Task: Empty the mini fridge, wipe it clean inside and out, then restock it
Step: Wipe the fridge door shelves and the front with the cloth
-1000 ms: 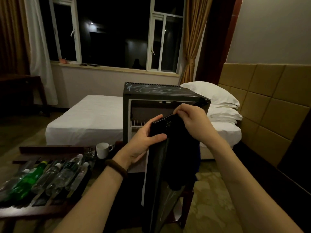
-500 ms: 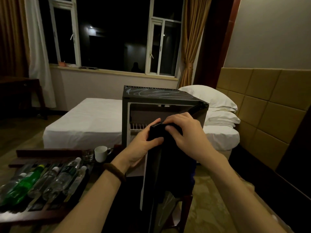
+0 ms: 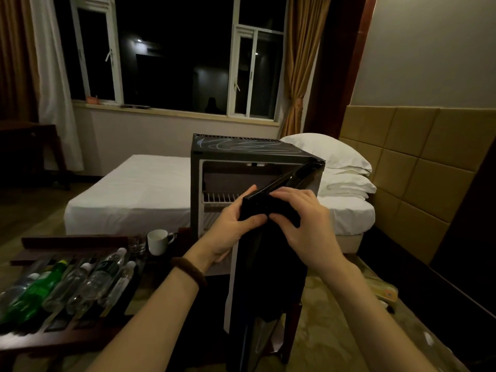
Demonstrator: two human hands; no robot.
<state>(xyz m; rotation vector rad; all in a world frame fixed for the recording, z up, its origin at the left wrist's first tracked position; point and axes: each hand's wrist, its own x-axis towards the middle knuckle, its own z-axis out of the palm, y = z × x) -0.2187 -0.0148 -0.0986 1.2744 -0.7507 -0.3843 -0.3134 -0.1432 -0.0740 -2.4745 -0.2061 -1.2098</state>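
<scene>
1. The small black fridge stands in the middle of the view, with its door swung open toward the person.
2. White scribble marks show on the fridge's top.
3. Inside, a white wire shelf can be seen at about 10 o'clock from the hands.
4. The left hand grips the top corner of the door. Its thumb lies on the near face and its fingers curl over the top edge.
5. The right hand presses a dark cloth on the top edge of the door, with its fingers curled round the cloth.
6. The two hands are just beside each other, and the thumbs almost touch.
7. The cloth hangs down the outer face of the door, toward 6 o'clock. It is very dark, so its edges are hard to tell from the door.
8. A brown band sits on the left wrist.
9. At 8 o'clock from the hands, bottles lie side by side on a dark wooden table. One green bottle lies among the clear ones.
10. A white cup and a small glass stand on the same table, just left of the fridge.
11. A bed with white sheets sits behind the fridge, and pillows are piled at 2 o'clock.
12. A window at 12 o'clock shows a dark night.
</scene>
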